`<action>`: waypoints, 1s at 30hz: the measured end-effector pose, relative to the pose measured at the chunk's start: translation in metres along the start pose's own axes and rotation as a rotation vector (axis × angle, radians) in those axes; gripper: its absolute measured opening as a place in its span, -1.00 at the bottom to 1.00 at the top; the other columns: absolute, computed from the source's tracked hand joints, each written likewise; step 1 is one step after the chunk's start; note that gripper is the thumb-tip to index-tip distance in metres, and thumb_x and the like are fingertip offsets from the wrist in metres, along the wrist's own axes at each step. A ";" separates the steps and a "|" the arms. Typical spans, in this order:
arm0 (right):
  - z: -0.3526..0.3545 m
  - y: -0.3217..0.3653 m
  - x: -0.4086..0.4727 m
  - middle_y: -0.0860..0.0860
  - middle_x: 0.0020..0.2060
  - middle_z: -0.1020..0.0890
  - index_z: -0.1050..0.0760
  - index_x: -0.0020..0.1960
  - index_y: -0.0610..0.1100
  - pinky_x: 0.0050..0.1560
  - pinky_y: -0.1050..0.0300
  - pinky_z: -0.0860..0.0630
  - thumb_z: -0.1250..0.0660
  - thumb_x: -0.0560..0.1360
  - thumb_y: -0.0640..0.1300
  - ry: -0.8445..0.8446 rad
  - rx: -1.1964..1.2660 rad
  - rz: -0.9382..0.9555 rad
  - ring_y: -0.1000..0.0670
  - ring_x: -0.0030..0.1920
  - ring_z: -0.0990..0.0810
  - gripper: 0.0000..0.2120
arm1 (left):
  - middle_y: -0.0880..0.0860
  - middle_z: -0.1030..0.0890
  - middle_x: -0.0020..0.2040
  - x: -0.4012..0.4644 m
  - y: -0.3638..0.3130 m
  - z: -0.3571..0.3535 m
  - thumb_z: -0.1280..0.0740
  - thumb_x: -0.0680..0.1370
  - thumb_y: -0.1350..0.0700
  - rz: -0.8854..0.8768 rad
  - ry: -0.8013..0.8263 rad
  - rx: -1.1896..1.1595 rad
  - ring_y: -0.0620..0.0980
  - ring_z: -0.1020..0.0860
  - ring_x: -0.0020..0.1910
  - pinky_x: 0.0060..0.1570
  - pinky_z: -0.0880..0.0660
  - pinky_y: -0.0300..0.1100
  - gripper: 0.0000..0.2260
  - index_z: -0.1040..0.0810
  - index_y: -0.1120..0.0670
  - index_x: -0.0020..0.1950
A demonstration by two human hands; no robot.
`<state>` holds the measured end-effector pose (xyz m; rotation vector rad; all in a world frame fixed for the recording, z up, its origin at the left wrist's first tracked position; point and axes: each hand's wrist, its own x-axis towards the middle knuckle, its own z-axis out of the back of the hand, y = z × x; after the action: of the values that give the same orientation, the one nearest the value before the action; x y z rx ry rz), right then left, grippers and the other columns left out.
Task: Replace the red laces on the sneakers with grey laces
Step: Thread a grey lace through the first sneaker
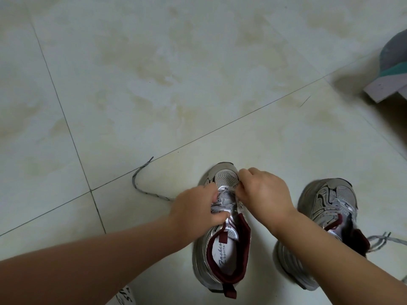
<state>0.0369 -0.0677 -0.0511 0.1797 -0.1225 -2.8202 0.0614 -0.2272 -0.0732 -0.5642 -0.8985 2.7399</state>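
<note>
A silver-grey mesh sneaker with a maroon collar and white printed insole (pixel 222 245) is stood on the pale tiled floor (pixel 154 84), toe pointing away from the camera, low and right of the middle of the view. A flat grey lace with dark flecks (pixel 221 206) is threaded across its front eyelets, and one loose end of this lace (pixel 137 183) is trailed out to the left over the tiles in a curve, its dark tip lying close to a grout line. The lace is pinched at the shoe's left side by the left hand (pixel 198 208), whose fingers are curled round the strands near the middle of the lacing. The grip of the right hand (pixel 264 192) is closed with curled fingers at the shoe's right side near the toe end of the lacing; it appears to be pinched on the lace there, though the contact is partly hidden by the knuckles. Both bare forearms are reached in from the lower edge.

Just to the right, apart from the first shoe, a second matching silver-grey sneaker with maroon trim (pixel 330 216) is seen, partly covered by the right forearm. Another grey lace (pixel 381 242) is lying by its heel at the right edge. A grey and teal object on a pale block (pixel 394 62) is seen at the upper right edge
</note>
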 end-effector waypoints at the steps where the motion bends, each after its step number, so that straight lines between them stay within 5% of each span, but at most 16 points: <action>1: -0.002 -0.001 0.000 -0.09 -0.37 -0.53 -0.33 -0.31 -0.12 -0.46 0.12 -0.18 -0.34 0.41 -0.11 0.055 0.071 -0.128 -0.18 -0.36 -0.50 -0.78 | -0.09 -0.33 -0.40 0.001 -0.002 0.000 -0.38 0.37 -0.10 0.004 -0.003 0.022 -0.07 -0.31 -0.38 -0.36 -0.20 -0.18 -0.70 -0.28 -0.01 -0.22; 3: -0.005 -0.003 -0.002 -0.05 -0.37 -0.52 -0.34 -0.32 -0.10 -0.35 0.08 -0.39 -0.25 0.48 -0.03 0.296 0.430 -0.404 -0.12 -0.32 -0.52 -0.74 | -0.10 -0.31 -0.36 0.002 -0.003 0.002 -0.38 0.37 -0.10 -0.010 -0.014 0.058 -0.09 -0.30 -0.36 -0.35 -0.13 -0.19 -0.70 -0.28 -0.01 -0.19; 5: -0.010 -0.003 -0.006 -0.03 -0.45 -0.49 -0.39 -0.30 -0.16 -0.39 0.09 -0.52 -0.29 0.49 -0.13 0.332 0.863 -0.557 -0.02 -0.48 -0.49 -0.78 | -0.11 -0.31 -0.28 0.004 -0.004 0.002 -0.37 0.39 -0.08 -0.075 -0.029 0.093 -0.08 -0.30 -0.29 -0.33 -0.10 -0.19 -0.76 -0.34 -0.02 -0.16; 8: -0.010 -0.009 -0.011 -0.05 -0.46 -0.47 -0.46 -0.22 -0.24 -0.47 0.24 -0.49 -0.34 0.47 -0.31 0.303 1.191 -0.586 0.09 -0.54 -0.43 -0.89 | -0.12 -0.31 -0.20 0.008 -0.006 0.000 -0.34 0.43 -0.06 -0.117 -0.043 0.104 -0.11 -0.30 -0.22 -0.29 -0.13 -0.22 -0.84 -0.49 -0.03 -0.06; 12: -0.005 -0.019 -0.014 -0.04 -0.41 -0.50 -0.49 -0.15 -0.21 -0.38 0.28 -0.52 -0.24 0.51 -0.39 0.472 1.455 -0.641 0.08 -0.44 -0.47 -0.86 | -0.12 -0.36 -0.20 0.012 -0.007 -0.004 -0.36 0.44 -0.07 -0.067 -0.072 0.061 -0.10 -0.37 -0.24 -0.27 -0.21 -0.25 -0.82 -0.60 -0.01 -0.05; 16: -0.004 -0.019 -0.015 -0.03 -0.39 -0.50 -0.49 -0.17 -0.20 -0.34 0.26 -0.52 -0.24 0.53 -0.31 0.495 1.497 -0.671 0.08 -0.40 -0.46 -0.87 | -0.03 -0.54 -0.08 0.013 -0.010 -0.006 -0.34 0.45 -0.09 -0.042 -0.068 0.068 0.00 -0.52 -0.12 -0.23 -0.25 -0.24 -0.81 -0.62 -0.01 -0.07; 23: -0.001 -0.018 -0.012 -0.05 -0.40 -0.47 -0.44 -0.28 -0.14 -0.28 0.19 -0.45 -0.26 0.49 -0.33 0.502 1.593 -0.697 0.07 -0.37 -0.44 -0.80 | -0.09 -0.46 -0.16 0.011 -0.007 -0.010 -0.38 0.43 -0.04 0.001 -0.063 -0.036 -0.06 -0.47 -0.16 -0.21 -0.27 -0.24 -0.86 -0.55 0.01 -0.14; 30: -0.008 -0.012 -0.011 -0.15 -0.42 -0.54 -0.45 -0.30 -0.22 -0.24 0.03 -0.59 -0.36 0.44 -0.32 0.273 1.147 -0.647 -0.04 -0.43 -0.51 -0.83 | -0.13 -0.36 -0.23 0.009 -0.010 -0.011 -0.39 0.42 0.00 0.034 -0.066 -0.059 -0.11 -0.37 -0.23 -0.28 -0.18 -0.26 -0.80 -0.37 -0.07 -0.28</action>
<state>0.0446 -0.0538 -0.0586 0.9743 -1.8760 -2.8473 0.0585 -0.2107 -0.0774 -0.5066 -0.9972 2.7858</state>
